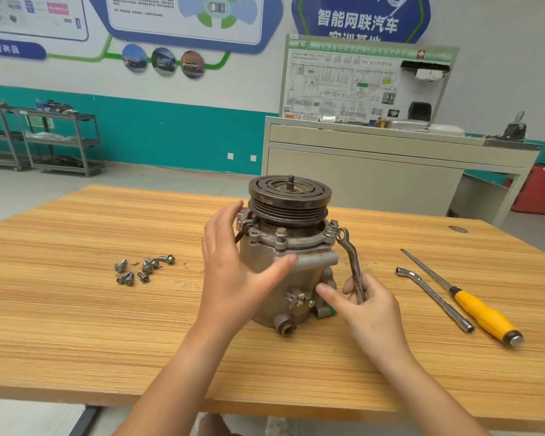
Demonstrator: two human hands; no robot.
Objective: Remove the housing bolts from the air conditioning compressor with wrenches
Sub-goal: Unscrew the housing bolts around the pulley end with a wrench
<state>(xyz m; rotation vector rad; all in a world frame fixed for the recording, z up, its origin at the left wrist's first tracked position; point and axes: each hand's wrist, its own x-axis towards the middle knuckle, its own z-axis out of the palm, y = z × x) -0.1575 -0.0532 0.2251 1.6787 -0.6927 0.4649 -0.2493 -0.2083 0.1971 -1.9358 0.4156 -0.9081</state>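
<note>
Slip risk at housing bolt.
Right hand grips bent steel ring wrench; open left hand steadies grey cast-metal compressor; a half-seated ring could slip.

The compressor has a dull grey cast-metal body and a dark, rust-stained pulley. At its right side the ring wrench is polished steel. Left of the compressor lie bright metal bolts. To its right is a screwdriver with a glossy yellow plastic handle. The table is matt wood-grain.
</note>
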